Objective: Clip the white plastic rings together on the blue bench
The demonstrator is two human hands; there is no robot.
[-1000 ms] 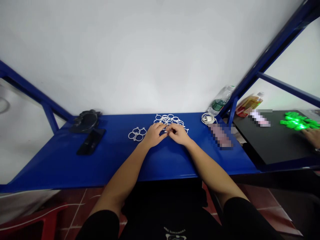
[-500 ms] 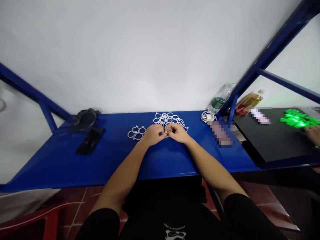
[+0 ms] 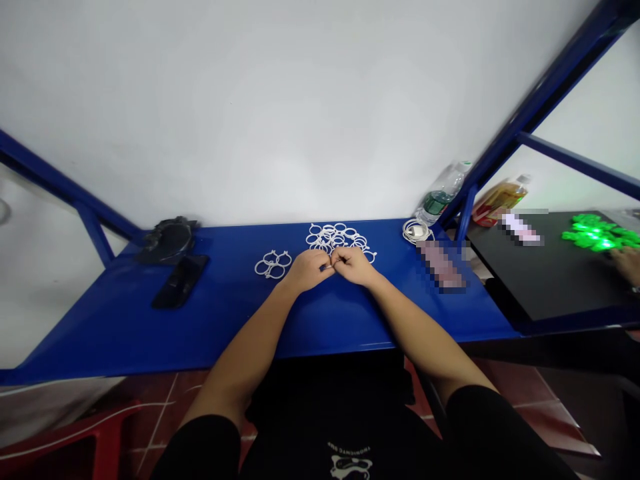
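Observation:
My left hand (image 3: 310,269) and my right hand (image 3: 353,265) meet at the middle of the blue table, fingertips pinched together. Between them a small white part (image 3: 329,267) shows, apparently of a white ring like those nearby; the fingers cover most of it. Just behind my hands lies a loose pile of white rings (image 3: 329,230), thin and round with small tabs. A smaller cluster of white rings (image 3: 277,265) lies to the left of my left hand, apart from the pile.
On the left of the blue table (image 3: 125,327) lie a black phone (image 3: 180,282) and a dark crumpled bundle (image 3: 173,240). A coiled white cable (image 3: 417,232), a water bottle (image 3: 440,199) and a pixelated item (image 3: 443,265) are at right. Beyond, another person's hand (image 3: 627,263) touches green glowing pieces (image 3: 597,233).
My hands stay in nearly the same place, with fingertips shifted slightly closer together. Less of the white part shows between them. The ring groups have not moved.

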